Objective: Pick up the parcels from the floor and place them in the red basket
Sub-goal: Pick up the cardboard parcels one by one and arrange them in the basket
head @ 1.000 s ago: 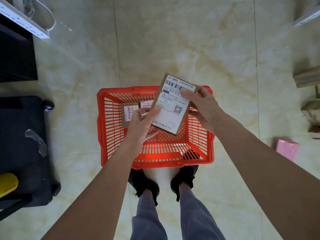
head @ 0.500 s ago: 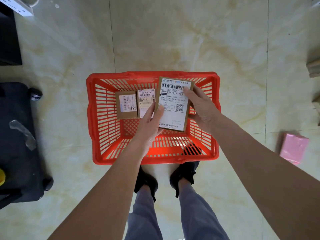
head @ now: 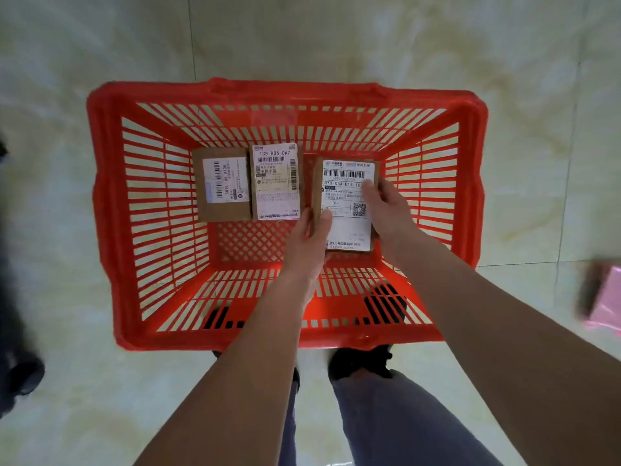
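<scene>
A: Starting at the far left of the red slatted plastic basket: a dark, blurred object sits on the pale marbled tile floor, well clear of the basket's left wall. Too smeared to name.

B: Inside now, against the far wall: a small brown cardboard parcel with a white label turned sideways lies flat in the left part of the basket floor.

A: Just beside it on the right, touching or nearly so, a second cardboard parcel covered by a white barcode label, also flat.

B: Then the action. The left hand reaches in over the near wall, its thumb and fingers pinching the left edge of the third one, a taller brown cardboard parcel with a large white shipping label.

A: That parcel is in the basket's right half, label up. Whether it rests on the bottom yet I cannot tell.

B: The right hand grips its right edge, thumb lying across the label, fingers curled round behind.

A: Past the near rim, dark shoes and grey trouser legs. Far right of the basket, a blurred pink flat packet lies on the floor, well apart.
</scene>
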